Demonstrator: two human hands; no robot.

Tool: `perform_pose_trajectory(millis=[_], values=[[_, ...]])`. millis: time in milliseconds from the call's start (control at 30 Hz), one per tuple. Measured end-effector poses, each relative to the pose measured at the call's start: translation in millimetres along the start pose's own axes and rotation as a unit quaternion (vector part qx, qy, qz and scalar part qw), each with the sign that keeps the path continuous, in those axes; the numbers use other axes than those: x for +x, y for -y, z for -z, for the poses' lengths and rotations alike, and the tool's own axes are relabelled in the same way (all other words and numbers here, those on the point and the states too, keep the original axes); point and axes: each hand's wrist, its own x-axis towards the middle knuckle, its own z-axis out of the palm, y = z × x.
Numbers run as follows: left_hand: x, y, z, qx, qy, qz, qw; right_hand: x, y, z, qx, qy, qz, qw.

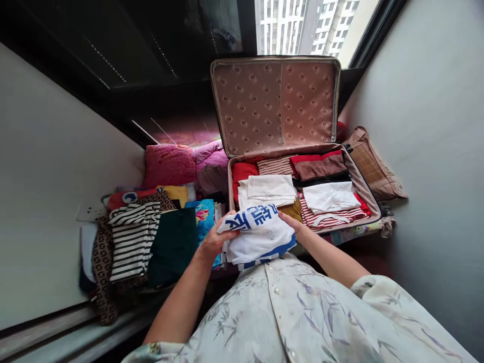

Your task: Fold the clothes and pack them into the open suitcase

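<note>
Between my two hands is a folded white shirt [260,239] with large blue lettering and a blue band, held close in front of my body. My left hand [215,236] grips its left edge, thumb on top. On the right edge my right hand [293,225] is closed, its fingers partly hidden by the cloth. Just beyond the shirt lies an open suitcase [363,186] with a patterned pink lining. Inside it are folded white garments [270,187], a striped red and white one [321,220] and a dark red ribbed one [319,167].
Left of the suitcase are piled clothes, among them a black-and-white striped top [134,242], a dark green garment [174,247] and a blue floral one [202,217]. A pink pillow [168,166] rests behind them. A brown cushion [374,164] stands between the suitcase and the right wall.
</note>
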Motion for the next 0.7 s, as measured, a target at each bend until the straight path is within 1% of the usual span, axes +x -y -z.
perform_pose_trajectory(millis=[67,167,233,300,367,400,433,467,533,567,633,700], values=[[7.1,-3.4,-19.3,-0.005,0.075,0.007,0.997,-21.5,4.4,21.9,-0.051,-0.028,0.022,0.998],[13.6,-12.4,-47.3,0.017,0.195,0.012,0.981,-43.6,10.4,45.2,-0.137,-0.034,0.024,0.990],[18.1,-22.4,-67.8,0.037,0.272,0.014,0.961,-50.3,17.0,51.6,-0.202,-0.026,0.046,0.978],[23.4,-34.5,-88.8,0.052,0.343,0.015,0.938,-53.6,27.5,52.5,-0.272,-0.004,0.098,0.957],[29.4,-46.8,-107.8,0.060,0.396,0.017,0.916,-57.4,41.0,51.7,-0.332,0.038,0.145,0.931],[32.7,-52.5,-115.8,0.065,0.412,0.018,0.909,-60.2,47.9,52.1,-0.351,0.063,0.160,0.920],[36.5,-57.5,-122.6,0.072,0.420,0.018,0.905,-63.7,54.2,53.8,-0.362,0.087,0.165,0.913],[40.7,-61.6,-127.9,0.081,0.421,0.016,0.903,-67.9,59.5,56.9,-0.363,0.104,0.160,0.912],[50.9,-66.7,-135.0,0.099,0.402,0.012,0.910,-78.0,65.9,67.6,-0.333,0.117,0.124,0.928],[56.9,-67.5,-137.2,0.104,0.377,0.011,0.920,-83.5,67.1,74.8,-0.306,0.113,0.097,0.940],[70.5,-65.4,-140.2,0.106,0.289,0.009,0.951,-95.7,67.6,91.4,-0.249,0.088,0.055,0.963],[85.2,-58.5,-143.5,0.099,0.182,0.017,0.978,-109.7,69.6,109.2,-0.203,0.033,0.053,0.977]])
